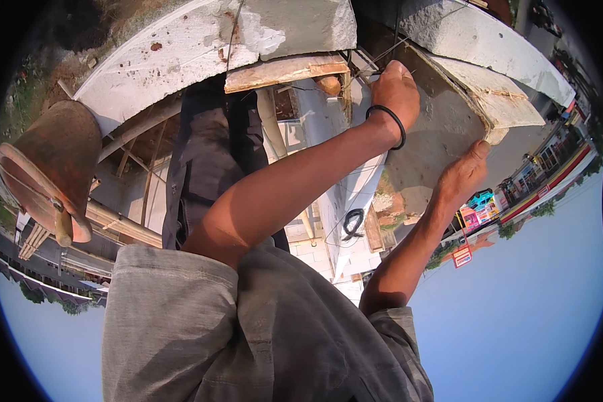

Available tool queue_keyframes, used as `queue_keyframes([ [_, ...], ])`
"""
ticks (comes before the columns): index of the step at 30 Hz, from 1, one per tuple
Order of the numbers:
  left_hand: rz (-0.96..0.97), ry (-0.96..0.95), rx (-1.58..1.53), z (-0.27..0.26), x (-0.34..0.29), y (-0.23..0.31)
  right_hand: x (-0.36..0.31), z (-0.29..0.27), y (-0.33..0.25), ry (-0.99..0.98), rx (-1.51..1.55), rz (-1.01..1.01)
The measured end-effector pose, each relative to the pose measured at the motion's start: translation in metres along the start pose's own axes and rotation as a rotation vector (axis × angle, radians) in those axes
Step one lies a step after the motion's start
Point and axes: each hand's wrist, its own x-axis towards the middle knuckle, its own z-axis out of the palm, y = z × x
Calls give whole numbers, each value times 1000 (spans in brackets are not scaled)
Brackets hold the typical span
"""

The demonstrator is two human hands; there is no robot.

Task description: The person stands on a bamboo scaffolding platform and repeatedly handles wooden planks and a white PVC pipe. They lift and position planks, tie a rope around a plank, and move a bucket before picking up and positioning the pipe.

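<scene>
My left arm reaches across to the right, a black band (398, 127) around its wrist. My left hand (396, 94) is closed beside thin wires and wood strips; what its fingers hold is hidden. Lower right, my right hand (463, 171) grips the near end of a pale wooden board (492, 90), its thumb against the corner. This board stands along the side of a grey concrete surface (435, 134). A shorter wooden board (285, 70) lies against a concrete beam (301, 30), left of my left hand. Next to it shows a rounded brown thing (328, 85) that I cannot make out.
A rusty bucket (53, 164) with a wooden-gripped handle hangs or stands at the left. Bamboo poles (124, 224) run below it. A black loop (353, 223) rests on a white surface under my arms. Another concrete beam (489, 43) curves across the upper right; shopfronts lie beyond.
</scene>
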Motion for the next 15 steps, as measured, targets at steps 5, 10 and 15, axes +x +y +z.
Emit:
queue_keyframes([
  [5, 92, -19, 1, 0, -4, 6, 0, 0, -2, 6, -29, -27],
  [10, 153, -58, -22, 2, -13, 4, -2, 3, -3, 34, -19, -50],
  [15, 170, -82, -88, 5, -13, 1, -2, 4, -1, 41, -13, -51],
])
